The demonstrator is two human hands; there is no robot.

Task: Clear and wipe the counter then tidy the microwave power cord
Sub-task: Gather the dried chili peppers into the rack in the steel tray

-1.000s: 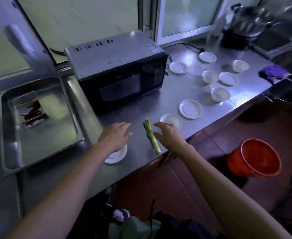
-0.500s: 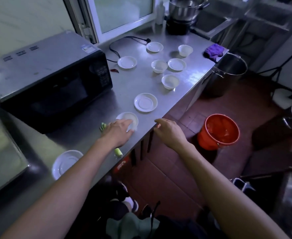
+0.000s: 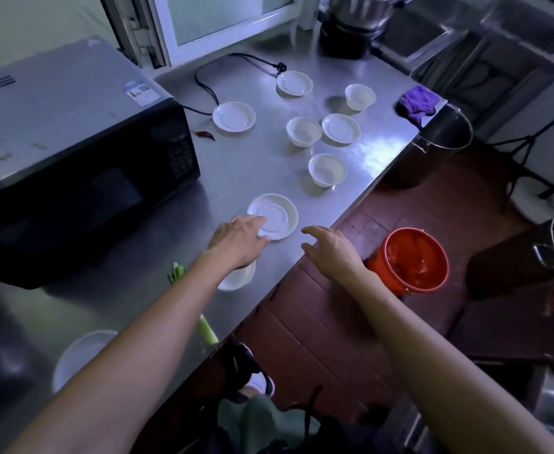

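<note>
On the steel counter (image 3: pixel 242 172) my left hand (image 3: pixel 239 239) reaches over a white saucer (image 3: pixel 277 216), fingers straight and touching its near rim. A white bowl (image 3: pixel 239 278) sits partly hidden under my left wrist. My right hand (image 3: pixel 329 245) hovers at the counter's front edge, fingers relaxed, holding nothing. Several more white saucers and bowls are spread further back. A green vegetable stalk (image 3: pixel 203 326) lies under my left forearm. The black microwave (image 3: pixel 72 158) stands at the left, its black power cord (image 3: pixel 223 65) looping loose behind it. A purple cloth (image 3: pixel 418 101) lies at the counter's far right corner.
A red chilli (image 3: pixel 205 135) lies by the microwave's corner. Another white bowl (image 3: pixel 79 355) sits near the front left. An orange bucket (image 3: pixel 413 260) stands on the floor right of the counter, a large steel pot (image 3: pixel 439 139) beyond it. A dark cooker (image 3: pixel 347 27) occupies the back.
The view swung right along the counter. My left hand moved from the bowl by the green stalk forward to the saucer's rim. My right hand shifted right along the front edge.
</note>
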